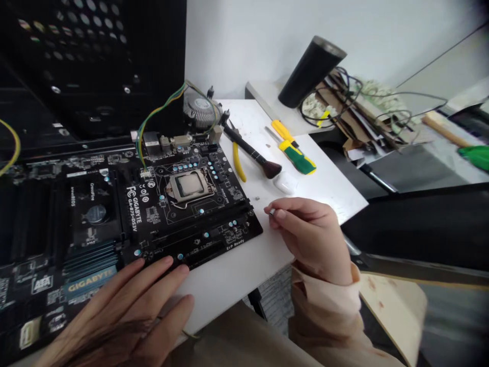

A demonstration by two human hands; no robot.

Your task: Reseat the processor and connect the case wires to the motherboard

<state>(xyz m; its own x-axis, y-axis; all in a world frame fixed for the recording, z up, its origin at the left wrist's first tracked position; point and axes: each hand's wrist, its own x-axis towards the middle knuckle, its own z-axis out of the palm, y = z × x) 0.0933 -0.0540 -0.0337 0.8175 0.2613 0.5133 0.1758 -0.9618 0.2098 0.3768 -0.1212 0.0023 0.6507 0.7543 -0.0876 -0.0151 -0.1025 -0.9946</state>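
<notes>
A black Gigabyte motherboard (153,229) lies flat on the white table. Its processor (188,184) sits bare in the socket, with the metal frame around it. Over the board's near edge, my left hand (141,300) rests with fingers spread, covering part of that edge. To the right of the board, my right hand (309,234) pinches a small metal piece (272,212) between thumb and fingertips; it is too small to name surely. Just beyond those fingers is a white rounded object (286,182), and a tiny bit (257,198) lies near the board's corner.
Behind the board stands a black computer case (160,61), beside a round CPU cooler (200,109). A brush (254,153), yellow-handled pliers (239,162) and two screwdrivers (298,157) lie on the table (344,196). Farther back are a black tumbler (311,71) and cardboard scraps (355,117).
</notes>
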